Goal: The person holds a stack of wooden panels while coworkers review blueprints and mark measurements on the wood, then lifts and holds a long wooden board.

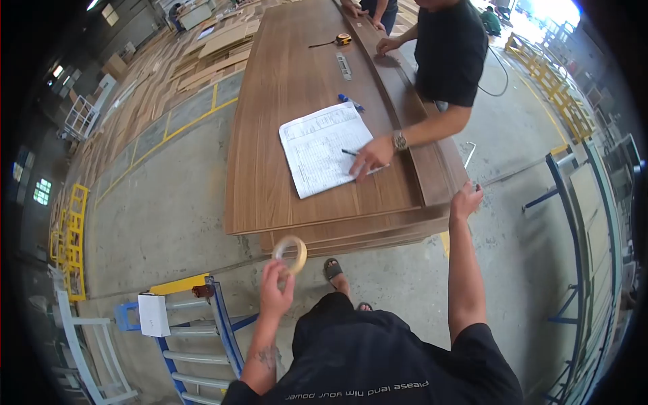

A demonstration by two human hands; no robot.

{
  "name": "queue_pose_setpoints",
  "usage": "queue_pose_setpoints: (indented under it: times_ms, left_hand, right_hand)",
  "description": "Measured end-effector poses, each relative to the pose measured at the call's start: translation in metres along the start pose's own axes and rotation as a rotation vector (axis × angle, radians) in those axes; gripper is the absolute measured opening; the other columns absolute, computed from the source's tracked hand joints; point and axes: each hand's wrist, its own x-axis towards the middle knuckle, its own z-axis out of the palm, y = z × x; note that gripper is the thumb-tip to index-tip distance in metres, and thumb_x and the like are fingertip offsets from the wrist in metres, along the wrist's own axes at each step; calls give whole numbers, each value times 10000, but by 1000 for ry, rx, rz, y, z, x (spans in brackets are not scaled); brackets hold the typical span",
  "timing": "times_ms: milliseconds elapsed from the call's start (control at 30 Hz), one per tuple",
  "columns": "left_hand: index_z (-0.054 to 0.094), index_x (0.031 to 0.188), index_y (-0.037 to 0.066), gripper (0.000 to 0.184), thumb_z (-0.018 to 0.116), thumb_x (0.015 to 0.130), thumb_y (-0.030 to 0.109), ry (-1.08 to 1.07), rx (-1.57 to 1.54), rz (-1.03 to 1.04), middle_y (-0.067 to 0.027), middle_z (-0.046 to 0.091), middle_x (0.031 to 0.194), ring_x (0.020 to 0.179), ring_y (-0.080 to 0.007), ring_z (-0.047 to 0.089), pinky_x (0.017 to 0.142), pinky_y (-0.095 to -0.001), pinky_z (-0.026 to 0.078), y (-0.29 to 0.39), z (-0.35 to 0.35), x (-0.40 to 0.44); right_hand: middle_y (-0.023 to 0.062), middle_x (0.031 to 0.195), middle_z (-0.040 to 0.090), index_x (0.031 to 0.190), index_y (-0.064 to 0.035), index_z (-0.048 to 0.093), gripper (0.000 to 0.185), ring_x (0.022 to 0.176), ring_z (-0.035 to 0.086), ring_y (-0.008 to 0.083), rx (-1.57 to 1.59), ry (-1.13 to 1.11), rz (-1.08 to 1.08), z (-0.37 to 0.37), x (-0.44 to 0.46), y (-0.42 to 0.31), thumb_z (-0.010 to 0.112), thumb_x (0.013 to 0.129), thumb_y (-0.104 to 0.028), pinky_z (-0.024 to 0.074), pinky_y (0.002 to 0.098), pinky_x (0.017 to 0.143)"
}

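Left hand [275, 290] pinches tape roll [301, 256]; right hand [466, 201] half-curled beside panels [442, 179]; its hold unclear.

One o'clock, a co-worker [451, 57], head cropped by the top edge! Seven o'clock, a tape roll [302, 255], blurred at the left hand [275, 291]; twelve o'clock, papers [324, 145], their writing too small to read.
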Motion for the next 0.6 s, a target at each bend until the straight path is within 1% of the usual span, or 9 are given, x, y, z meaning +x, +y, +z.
queue_pose_setpoints:
  times_ms: [67, 133, 200, 233, 300, 400, 467, 500, 600]
  left_hand:
    - [599, 1111, -15, 224, 630, 896, 39, 42, 19, 85, -161, 557, 1270, 1144, -258, 607, 819, -327, 563, -6, -2, 57]
    - [608, 1106, -12, 229, 645, 889, 51, 65, 26, 68, -161, 564, 1274, 1142, -288, 613, 852, -350, 562, -17, -1, 107]
    - [616, 1101, -9, 236, 660, 882, 62, 41, 58, 65, -161, 570, 1278, 1140, -319, 618, 884, -374, 560, -39, -5, 160]
    - [616, 1098, -8, 231, 654, 889, 80, 60, 212, 109, -162, 558, 1302, 1177, -337, 595, 942, -408, 528, -55, -5, 182]
    - [616, 1095, -7, 227, 648, 896, 98, 55, 361, 151, -163, 547, 1325, 1215, -355, 572, 1001, -443, 497, -90, -5, 198]
    - [580, 1228, 14, 350, 642, 909, 144, 28, 363, 110, -184, 444, 1462, 1336, -396, 464, 1097, -486, 406, -102, -1, 223]
    - [482, 1390, 42, 516, 641, 913, 159, 78, 527, 159, -203, 277, 1586, 1410, -409, 369, 1117, -478, 386, -91, 5, 213]
    - [375, 1492, 67, 650, 646, 916, 199, 6, 551, 165, -219, 169, 1630, 1437, -441, 310, 1141, -504, 349, -98, 1, 212]
    - [346, 1514, 62, 699, 648, 916, 265, 0, 717, 131, -230, 169, 1628, 1452, -450, 279, 1169, -562, 274, -100, -2, 204]
  right_hand:
    - [277, 1359, 517, 1347, 59, 487, 656, 1290, 476, 405, -130, 25, 82, 24, 12, -16, 508, 980, -485, 357, 481, 1099]
    - [238, 1389, 517, 1363, 7, 497, 677, 1328, 455, 392, -532, 45, 81, 45, 7, -24, 493, 964, -539, 355, 495, 1107]
    - [215, 1399, 520, 1364, -21, 506, 658, 1329, 460, 382, -569, 1, 35, 52, 8, -25, 487, 966, -544, 357, 491, 1109]
    - [192, 1408, 522, 1365, -49, 515, 640, 1329, 465, 371, -613, -44, -22, 42, 3, -19, 481, 967, -549, 359, 487, 1112]
    - [172, 1420, 518, 1361, -68, 525, 615, 1325, 473, 358, -644, -87, 62, 34, 2, -26, 481, 971, -540, 361, 495, 1105]
    - [155, 1429, 515, 1344, -87, 541, 580, 1319, 480, 341, -586, -111, 166, 21, 13, -38, 470, 979, -532, 369, 500, 1091]
    - [157, 1425, 516, 1330, -87, 547, 571, 1318, 479, 337, -565, -141, 192, 9, 8, -35, 458, 983, -532, 375, 496, 1083]
    - [162, 1395, 538, 1308, -79, 558, 562, 1301, 492, 342, -597, -138, 166, 9, 7, -39, 457, 984, -527, 383, 495, 1071]
    - [172, 1321, 587, 1276, -66, 578, 541, 1259, 523, 356, -744, -235, 115, -1, -5, -64, 470, 982, -508, 407, 481, 1044]
